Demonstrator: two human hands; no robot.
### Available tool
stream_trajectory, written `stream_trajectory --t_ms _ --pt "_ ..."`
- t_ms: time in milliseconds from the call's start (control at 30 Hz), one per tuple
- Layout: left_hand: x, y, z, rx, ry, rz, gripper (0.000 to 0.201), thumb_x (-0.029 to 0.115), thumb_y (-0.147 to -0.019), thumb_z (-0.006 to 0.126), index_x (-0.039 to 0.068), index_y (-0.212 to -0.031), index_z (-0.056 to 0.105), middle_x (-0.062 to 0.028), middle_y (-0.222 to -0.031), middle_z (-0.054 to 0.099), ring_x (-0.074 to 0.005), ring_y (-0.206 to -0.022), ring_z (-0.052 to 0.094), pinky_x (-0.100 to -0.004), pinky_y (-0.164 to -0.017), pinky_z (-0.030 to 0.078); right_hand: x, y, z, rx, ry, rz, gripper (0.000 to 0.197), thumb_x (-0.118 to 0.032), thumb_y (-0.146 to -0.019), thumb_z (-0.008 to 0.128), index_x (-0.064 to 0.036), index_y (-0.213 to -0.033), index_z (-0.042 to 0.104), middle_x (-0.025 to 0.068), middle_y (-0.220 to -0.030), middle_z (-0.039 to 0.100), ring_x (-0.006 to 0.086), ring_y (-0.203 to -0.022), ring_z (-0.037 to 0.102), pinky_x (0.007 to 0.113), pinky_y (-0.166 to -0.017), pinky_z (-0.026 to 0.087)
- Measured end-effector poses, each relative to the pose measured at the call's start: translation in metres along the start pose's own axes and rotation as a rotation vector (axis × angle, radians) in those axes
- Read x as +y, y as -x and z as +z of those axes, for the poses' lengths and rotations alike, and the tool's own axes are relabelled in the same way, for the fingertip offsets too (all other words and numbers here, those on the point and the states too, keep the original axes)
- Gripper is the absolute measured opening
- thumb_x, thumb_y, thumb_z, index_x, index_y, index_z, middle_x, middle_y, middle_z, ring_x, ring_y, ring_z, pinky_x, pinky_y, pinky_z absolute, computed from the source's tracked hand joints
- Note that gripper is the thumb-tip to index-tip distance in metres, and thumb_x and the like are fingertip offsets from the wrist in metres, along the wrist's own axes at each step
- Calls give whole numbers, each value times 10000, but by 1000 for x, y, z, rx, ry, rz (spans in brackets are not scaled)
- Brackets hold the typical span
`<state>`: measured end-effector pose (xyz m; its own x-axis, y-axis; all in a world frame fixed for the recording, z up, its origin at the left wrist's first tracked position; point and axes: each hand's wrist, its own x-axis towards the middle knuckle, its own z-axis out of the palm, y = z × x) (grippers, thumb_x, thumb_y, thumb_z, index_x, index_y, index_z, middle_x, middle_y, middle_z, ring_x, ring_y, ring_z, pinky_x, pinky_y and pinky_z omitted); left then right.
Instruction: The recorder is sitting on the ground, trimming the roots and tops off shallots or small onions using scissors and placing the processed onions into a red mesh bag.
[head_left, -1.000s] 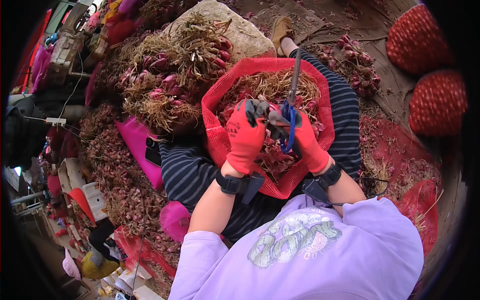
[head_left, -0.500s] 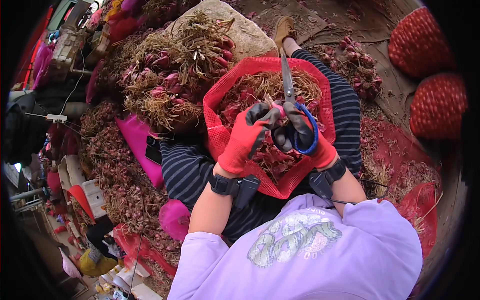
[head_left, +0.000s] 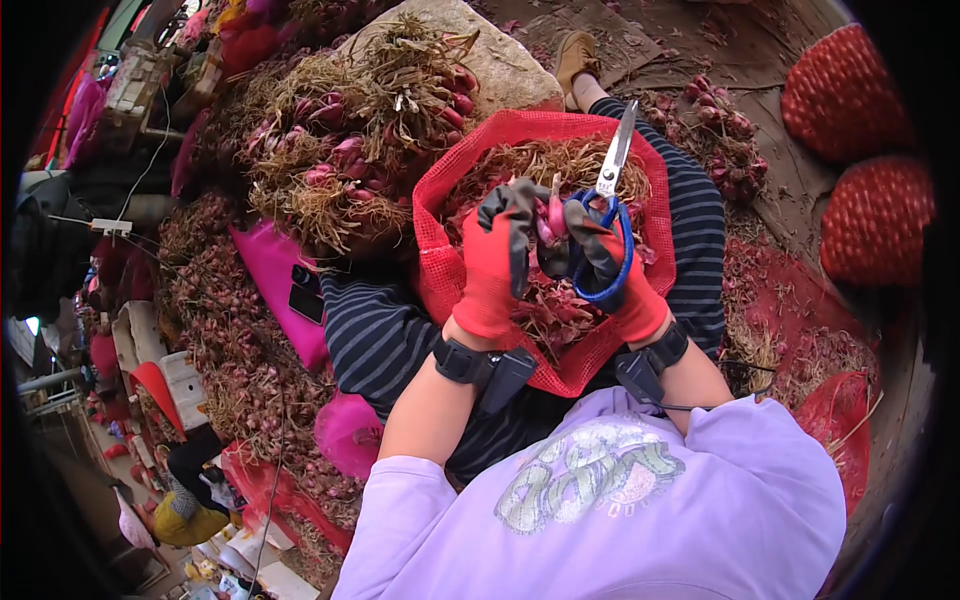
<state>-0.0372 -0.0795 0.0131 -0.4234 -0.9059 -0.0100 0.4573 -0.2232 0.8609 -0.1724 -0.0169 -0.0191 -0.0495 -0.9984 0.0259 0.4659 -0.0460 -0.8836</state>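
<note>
L hand (head_left: 497,270) pinching shallot (head_left: 553,215); R hand (head_left: 612,270) gripping scissors (head_left: 607,195) over mesh bag (head_left: 440,270)

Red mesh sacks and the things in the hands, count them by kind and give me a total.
Full red mesh sacks on the ground at right: 2
Open red mesh sack on the lap: 1
Blue-handled scissors, in the right hand: 1
Pink shallot, in the left hand grip: 1
Red and grey gloves: 2
Total: 7
</note>
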Motion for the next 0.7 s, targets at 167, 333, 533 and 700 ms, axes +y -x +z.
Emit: stream_trajectory --t_ms 167,333,533,700 --pt "5 -8 -17 187 290 2 227 197 -941 455 61 -1103 537 -44 -946 577 -116 -846 561 -234 -755 458 -8 -10 -3 -217 -651 195 113 -211 -934 479 -110 -958 436 6 -911 440 104 -799 476 235 -653 431" --pt "28 -8 -14 36 -257 -141 183 89 -879 525 49 -1056 547 -33 -951 589 -78 -843 543 -229 -716 455 -13 -7 -10 -158 -610 252 123 -227 -945 468 -114 -971 426 8 -925 453 108 -802 486 246 -653 439" --pt "21 4 4 46 -346 -268 99 0 -790 568 17 -882 600 18 -811 600 -41 -729 517 -186 -643 397 -22 -5 -2 -210 -276 198 262 -351 -923 516 -94 -896 469 4 -839 482 101 -752 506 246 -635 444" --pt "19 -8 -23 288 139 -192 191 167 -889 533 40 -1032 544 17 -842 534 -52 -674 501 -168 -612 413 -20 -4 -9 -209 -452 297 467 -454 -896 508 -22 -1074 501 49 -799 577 117 -608 528 251 -544 424"
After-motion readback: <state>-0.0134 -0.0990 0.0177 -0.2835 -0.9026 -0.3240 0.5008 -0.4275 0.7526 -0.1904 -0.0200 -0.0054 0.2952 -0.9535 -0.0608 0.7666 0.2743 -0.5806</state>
